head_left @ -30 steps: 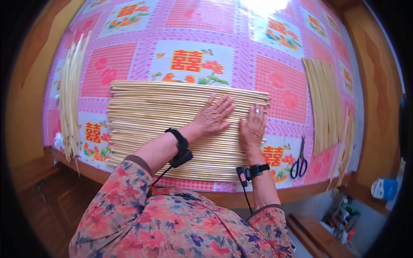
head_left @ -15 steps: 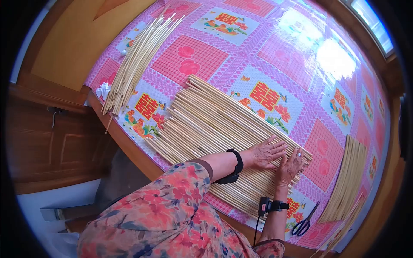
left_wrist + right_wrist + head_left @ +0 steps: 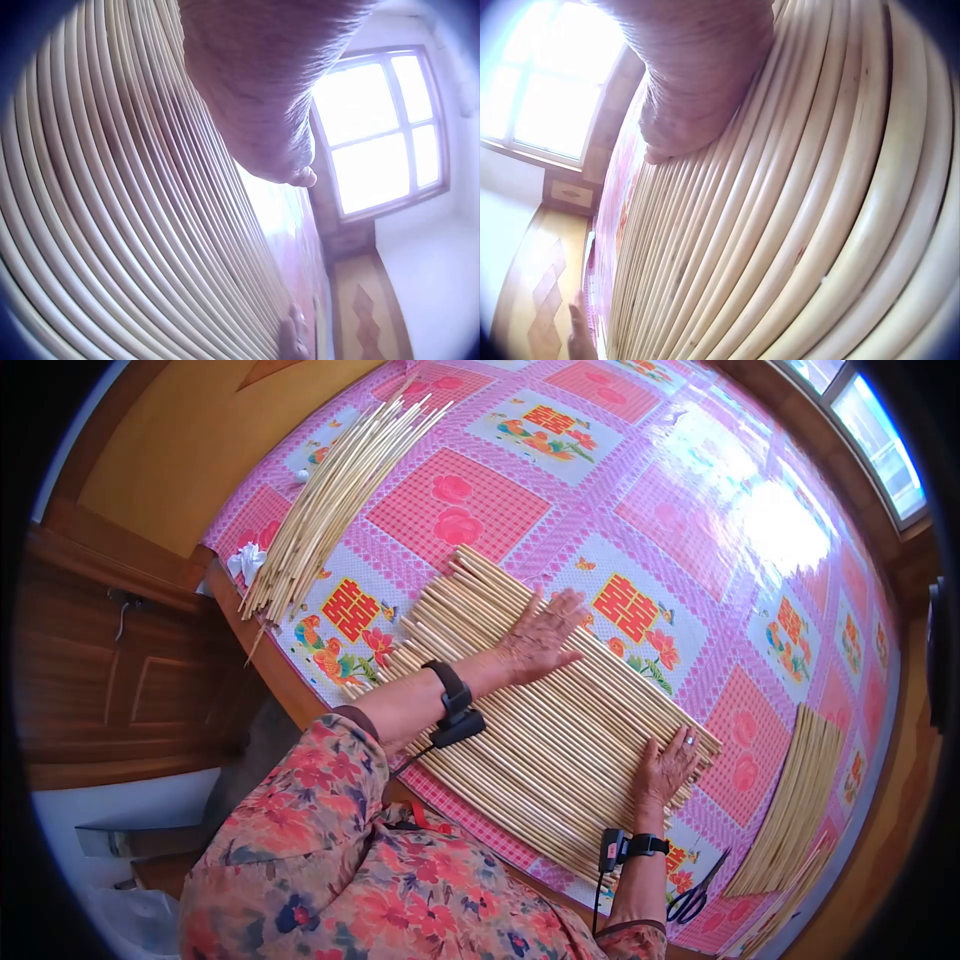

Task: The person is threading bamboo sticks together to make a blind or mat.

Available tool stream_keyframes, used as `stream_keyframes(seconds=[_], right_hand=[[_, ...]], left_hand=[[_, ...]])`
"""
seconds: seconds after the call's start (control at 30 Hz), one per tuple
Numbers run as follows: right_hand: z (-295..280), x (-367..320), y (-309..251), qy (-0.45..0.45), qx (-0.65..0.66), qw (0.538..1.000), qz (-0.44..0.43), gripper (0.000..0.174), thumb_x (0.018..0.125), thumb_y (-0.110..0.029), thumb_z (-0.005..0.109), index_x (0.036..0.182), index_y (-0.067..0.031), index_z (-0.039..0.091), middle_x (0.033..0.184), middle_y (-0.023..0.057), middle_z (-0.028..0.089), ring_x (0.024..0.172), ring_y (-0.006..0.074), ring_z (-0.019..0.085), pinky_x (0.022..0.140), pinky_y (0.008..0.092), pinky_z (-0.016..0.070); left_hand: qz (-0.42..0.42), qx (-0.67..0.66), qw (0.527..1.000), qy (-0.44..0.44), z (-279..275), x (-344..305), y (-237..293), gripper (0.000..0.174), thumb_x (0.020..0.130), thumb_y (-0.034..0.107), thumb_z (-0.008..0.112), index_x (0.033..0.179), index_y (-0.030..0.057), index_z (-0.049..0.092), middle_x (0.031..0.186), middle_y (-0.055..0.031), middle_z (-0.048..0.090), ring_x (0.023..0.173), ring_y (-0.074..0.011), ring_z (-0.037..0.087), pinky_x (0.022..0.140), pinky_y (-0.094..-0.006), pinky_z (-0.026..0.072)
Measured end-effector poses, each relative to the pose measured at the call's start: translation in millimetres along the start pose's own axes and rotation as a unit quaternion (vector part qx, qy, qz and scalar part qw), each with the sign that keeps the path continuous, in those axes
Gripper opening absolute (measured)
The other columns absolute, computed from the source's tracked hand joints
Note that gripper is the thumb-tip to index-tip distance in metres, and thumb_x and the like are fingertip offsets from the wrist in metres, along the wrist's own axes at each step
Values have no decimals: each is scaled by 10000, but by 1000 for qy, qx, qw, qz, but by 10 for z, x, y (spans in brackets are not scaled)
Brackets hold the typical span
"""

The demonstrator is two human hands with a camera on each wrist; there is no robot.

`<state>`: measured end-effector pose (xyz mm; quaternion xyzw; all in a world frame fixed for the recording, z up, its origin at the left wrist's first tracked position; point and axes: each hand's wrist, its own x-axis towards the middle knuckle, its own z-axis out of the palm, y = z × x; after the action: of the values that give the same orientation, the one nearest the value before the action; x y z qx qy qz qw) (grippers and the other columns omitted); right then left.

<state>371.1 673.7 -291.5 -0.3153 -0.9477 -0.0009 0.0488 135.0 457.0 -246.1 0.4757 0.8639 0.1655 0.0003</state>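
Note:
Thin pale sticks (image 3: 560, 730) lie side by side as a flat sheet on the patterned tablecloth. Over the sheet's upper left part is the left hand (image 3: 543, 637), fingers spread and straight, palm down; whether it touches the sticks is unclear. The right hand (image 3: 664, 768) rests flat near the sheet's right end, a ring on one finger. In the left wrist view the left hand (image 3: 259, 82) is beside the row of sticks (image 3: 127, 195). The right wrist view has the right hand (image 3: 697, 75) on the sticks (image 3: 780, 225), its fingertips mostly hidden.
A loose bundle of sticks (image 3: 335, 500) lies at the table's left, near a crumpled white thing (image 3: 246, 563). Another flat bundle (image 3: 792, 805) is at the right, with dark-handled scissors (image 3: 688, 903) beside it. The table's wooden edge (image 3: 262, 650) runs along the near side.
The left hand has moved left and up along the sticks, away from the right hand, which stays near the right end. The head view has turned, bringing the left bundle further into view.

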Motion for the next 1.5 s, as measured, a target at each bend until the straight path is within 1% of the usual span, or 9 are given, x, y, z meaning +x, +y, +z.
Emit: stream_keyframes(seconds=[0.07,0.17,0.57,0.67,0.73,0.83,1.03,1.33,1.5], right_hand=[[-15,14,-2,-4,3,1000,2,634,855,-431,389,1307,-2,272,1389,140,219,1307,251,138,1059,413,59],[-32,17,2,-10,1,1000,2,633,857,-424,387,1306,6,268,1389,141,220,1307,253,137,1059,414,71],[-23,4,24,0,-3,1000,-14,651,869,-462,345,1311,7,250,1384,147,226,1301,277,147,1051,430,92],[-22,11,2,10,-1,1000,-13,654,866,-462,352,1311,6,251,1382,147,231,1299,275,154,1052,432,91],[-20,11,23,2,-4,1000,-15,648,863,-452,363,1311,3,252,1382,147,233,1299,272,158,1053,431,89],[-8,-1,13,18,-5,1000,-14,640,861,-444,371,1308,1,262,1381,146,237,1299,269,161,1054,427,88],[-37,10,-2,16,11,1000,-12,622,857,-415,400,1303,0,275,1380,146,239,1300,269,161,1054,428,87],[-89,36,-48,-2,23,1000,-2,631,844,-397,432,1305,1,269,1383,148,233,1302,266,155,1052,434,88],[-144,34,-69,-4,43,999,8,629,817,-360,486,1306,-26,274,1381,145,236,1298,274,163,1051,435,99]], left_hand=[[-78,43,996,-25,-80,-170,-523,648,855,431,400,1337,39,216,1413,-133,143,1322,-239,89,1058,-442,13],[-110,74,991,-26,-24,-413,-852,646,859,443,384,1343,53,209,1419,-126,125,1324,-234,73,1060,-437,12],[-115,81,988,-59,-29,-378,-860,654,855,477,336,1331,37,245,1406,-122,182,1320,-241,84,1061,-440,31],[-116,77,989,-51,-46,-382,-857,646,848,441,388,1322,25,249,1400,-147,176,1317,-248,92,1058,-445,56],[-116,70,991,-5,44,-411,-876,650,844,442,396,1318,19,254,1397,-159,175,1316,-259,92,1058,-441,65],[-121,71,990,19,88,-430,-875,647,844,441,400,1312,15,266,1393,-175,177,1312,-273,104,1056,-438,80],[-121,77,989,-19,10,-405,-855,646,842,439,411,1307,12,278,1387,-190,185,1304,-289,131,1044,-444,109],[-115,86,990,-11,42,-411,-885,652,844,441,406,1318,19,258,1389,-184,181,1311,-284,109,1044,-453,93],[-93,84,992,20,40,-395,-883,634,835,383,448,1321,30,245,1371,-190,225,1294,-297,167,1040,-459,113]])
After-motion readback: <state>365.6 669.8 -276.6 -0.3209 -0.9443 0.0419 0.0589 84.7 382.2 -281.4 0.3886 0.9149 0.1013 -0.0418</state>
